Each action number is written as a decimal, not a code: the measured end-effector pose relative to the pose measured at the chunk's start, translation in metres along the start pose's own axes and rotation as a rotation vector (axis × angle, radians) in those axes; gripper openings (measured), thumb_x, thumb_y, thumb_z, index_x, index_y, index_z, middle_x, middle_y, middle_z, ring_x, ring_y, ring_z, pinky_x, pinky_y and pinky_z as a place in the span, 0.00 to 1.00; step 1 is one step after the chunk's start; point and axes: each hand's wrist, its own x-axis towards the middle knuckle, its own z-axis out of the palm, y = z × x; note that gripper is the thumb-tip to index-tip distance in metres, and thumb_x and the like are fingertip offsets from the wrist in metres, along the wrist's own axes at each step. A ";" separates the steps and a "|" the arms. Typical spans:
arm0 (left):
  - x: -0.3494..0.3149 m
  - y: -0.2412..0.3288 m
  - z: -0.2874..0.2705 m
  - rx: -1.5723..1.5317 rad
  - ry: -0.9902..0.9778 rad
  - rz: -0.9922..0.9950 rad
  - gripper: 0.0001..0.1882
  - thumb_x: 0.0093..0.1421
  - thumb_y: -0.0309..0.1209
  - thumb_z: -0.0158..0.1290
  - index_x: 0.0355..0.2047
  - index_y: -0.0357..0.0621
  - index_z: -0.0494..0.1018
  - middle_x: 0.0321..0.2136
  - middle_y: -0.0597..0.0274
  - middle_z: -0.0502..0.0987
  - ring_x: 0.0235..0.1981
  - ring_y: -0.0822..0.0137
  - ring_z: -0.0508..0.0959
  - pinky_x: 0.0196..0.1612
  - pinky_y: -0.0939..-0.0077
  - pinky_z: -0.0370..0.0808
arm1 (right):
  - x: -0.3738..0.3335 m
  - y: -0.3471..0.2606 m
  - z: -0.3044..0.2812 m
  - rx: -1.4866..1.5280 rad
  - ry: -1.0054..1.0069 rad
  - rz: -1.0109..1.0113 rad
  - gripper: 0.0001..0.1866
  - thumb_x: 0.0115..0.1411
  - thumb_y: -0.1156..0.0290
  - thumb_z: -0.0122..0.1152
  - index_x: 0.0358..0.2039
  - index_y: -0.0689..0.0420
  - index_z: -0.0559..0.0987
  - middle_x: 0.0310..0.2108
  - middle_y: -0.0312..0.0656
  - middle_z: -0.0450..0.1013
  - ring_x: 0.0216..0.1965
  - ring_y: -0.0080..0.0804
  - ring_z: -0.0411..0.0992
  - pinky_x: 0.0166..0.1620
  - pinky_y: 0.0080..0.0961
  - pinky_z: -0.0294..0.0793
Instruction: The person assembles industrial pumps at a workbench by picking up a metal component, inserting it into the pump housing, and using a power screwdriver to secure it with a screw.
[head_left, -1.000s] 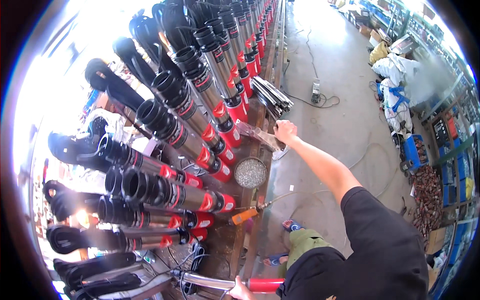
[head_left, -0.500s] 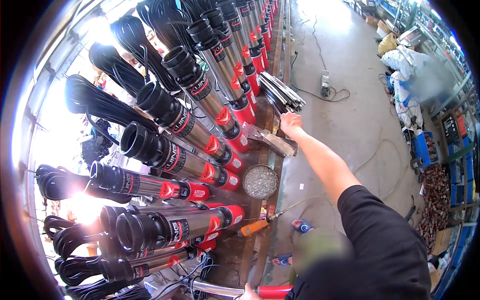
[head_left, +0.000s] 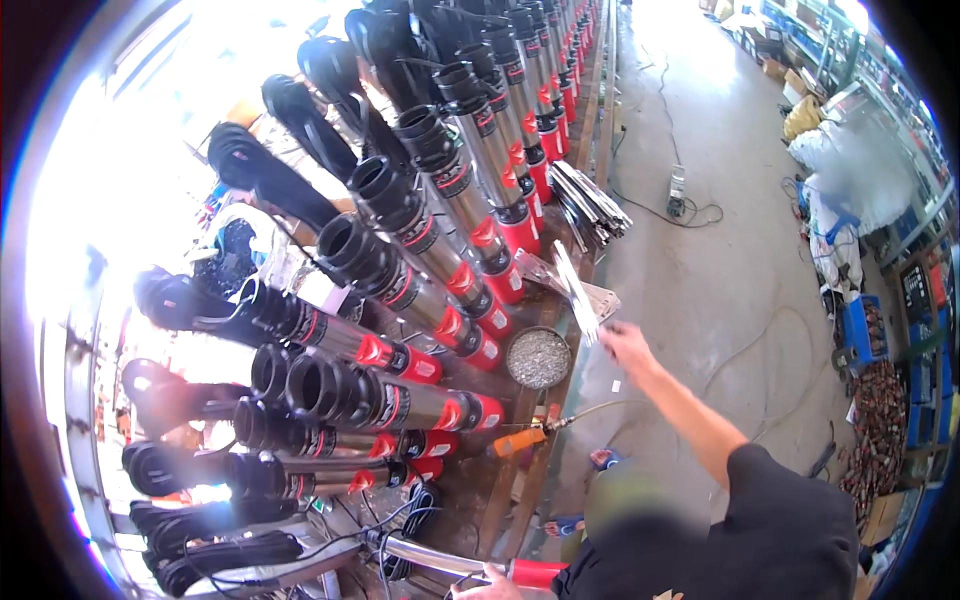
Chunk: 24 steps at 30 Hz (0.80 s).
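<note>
- The right hand (head_left: 625, 343) is closed, fingers pinched around the near end of some pale, shiny strips (head_left: 574, 290); whether one or several is hard to tell. Held by the end, most of their length sticks out free, slanting up and left.
- The left hand (head_left: 487, 585), at the bottom edge, is against a lying silver cylinder (head_left: 432, 558) with a red end (head_left: 537, 573), probably to steady it. How far its fingers close is cut off from view.
- Beyond the strip tips, a bundle of similar strips (head_left: 592, 200) lies at the edge of the brown surface (head_left: 462, 515), seemingly set there for easy reach.
- Left of the right hand, a round bowl (head_left: 539, 388) holds small greyish pieces (head_left: 539, 355), its wall likely keeping them together.
- Just below the bowl lies an orange tool (head_left: 520, 441), a hose attached.
- Further left, rows of silver cylinders (head_left: 408, 290) lean with red ends down and black tops up, perhaps to save room. Coiled black cables (head_left: 250, 170) sit behind them.
- Right of the surface is grey floor (head_left: 665, 290); beyond it, cluttered shelves (head_left: 920, 350).
</note>
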 end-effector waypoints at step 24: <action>0.075 0.120 -0.177 -1.332 -0.569 0.028 0.13 0.59 0.18 0.62 0.45 0.34 0.78 0.31 0.68 0.80 0.33 0.80 0.78 0.37 0.85 0.74 | -0.261 0.007 0.105 -0.825 -1.007 -0.652 0.10 0.59 0.71 0.68 0.41 0.59 0.83 0.34 0.44 0.79 0.33 0.38 0.78 0.39 0.30 0.77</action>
